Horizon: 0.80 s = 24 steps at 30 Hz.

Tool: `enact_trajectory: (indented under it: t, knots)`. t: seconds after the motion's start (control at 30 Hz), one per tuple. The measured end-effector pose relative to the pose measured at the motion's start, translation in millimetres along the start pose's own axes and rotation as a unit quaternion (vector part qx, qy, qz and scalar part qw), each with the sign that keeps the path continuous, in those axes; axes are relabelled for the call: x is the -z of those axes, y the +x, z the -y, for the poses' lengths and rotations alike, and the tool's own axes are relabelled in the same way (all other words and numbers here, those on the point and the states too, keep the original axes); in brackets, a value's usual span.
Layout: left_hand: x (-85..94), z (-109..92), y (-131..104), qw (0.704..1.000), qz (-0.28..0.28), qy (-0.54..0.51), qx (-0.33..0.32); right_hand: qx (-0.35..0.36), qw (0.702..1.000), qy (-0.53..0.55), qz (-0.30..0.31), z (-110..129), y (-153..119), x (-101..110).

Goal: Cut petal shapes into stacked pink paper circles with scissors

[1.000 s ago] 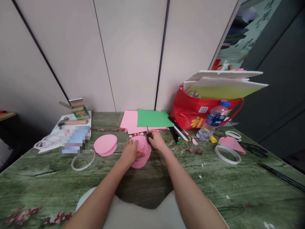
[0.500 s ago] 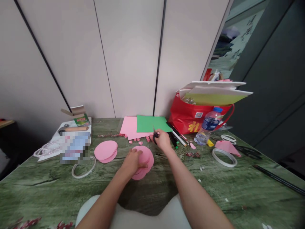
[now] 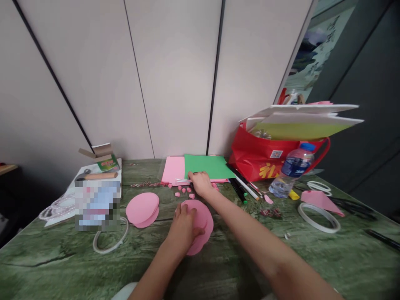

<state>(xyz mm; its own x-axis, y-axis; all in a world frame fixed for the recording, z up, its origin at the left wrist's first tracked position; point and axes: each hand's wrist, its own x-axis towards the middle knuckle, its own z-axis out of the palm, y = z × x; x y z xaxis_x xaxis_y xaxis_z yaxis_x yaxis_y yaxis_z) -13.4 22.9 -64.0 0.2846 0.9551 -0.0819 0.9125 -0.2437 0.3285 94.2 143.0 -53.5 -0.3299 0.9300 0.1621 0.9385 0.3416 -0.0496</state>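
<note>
My right hand has just carried the scissors off the pink paper shape to the near edge of the green sheet, about twelve o'clock from the shape, so I judge the cutting paused. Its fingers curl down over the scissors, and I cannot tell whether they grip or let go. My left hand stays on the shape at its nine o'clock side, fingers close together and thumb out toward three, with the stacked pink circles lying apart at nine.
</note>
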Motion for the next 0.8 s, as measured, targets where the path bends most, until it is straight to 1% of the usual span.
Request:
enact_trajectory:
  t: [0.1,0.17,0.27,0.33,0.43,0.53,0.63,0.73,0.8]
  knots:
    - [1.9,-4.7,-1.6,1.000,0.021,0.009,0.011,-0.013,1.000,0.007,0.006,-1.1,11.9,-2.2]
    - [2.7,-6.0,-1.8,0.999,0.026,0.006,0.018,-0.025,0.999,0.019,0.006,-0.4,20.9,-2.8]
    - [2.3,-4.6,-0.5,1.000,0.014,-0.002,0.017,-0.038,0.998,0.047,0.012,-0.8,31.8,-1.7]
    - [1.2,-2.2,0.9,1.000,0.001,-0.004,0.011,-0.042,0.997,0.069,0.021,-4.6,34.1,-0.1]
    - [-0.7,1.4,3.2,1.000,-0.010,-0.006,0.001,-0.041,0.993,0.102,0.049,-15.4,26.9,2.4]
    - [-1.6,4.2,4.4,1.000,-0.017,-0.015,-0.019,-0.026,0.987,0.138,0.080,-24.8,10.8,3.3]
    - [-1.0,5.7,4.0,0.999,-0.027,-0.026,-0.036,0.023,0.981,0.176,0.075,-27.2,-5.2,3.0]
    - [0.4,4.9,2.2,0.999,-0.025,-0.031,-0.032,0.076,0.974,0.206,0.059,-24.5,-15.7,1.6]
    - [0.9,3.6,1.2,0.999,-0.024,-0.036,-0.028,0.097,0.970,0.215,0.056,-22.1,-19.4,-0.3]
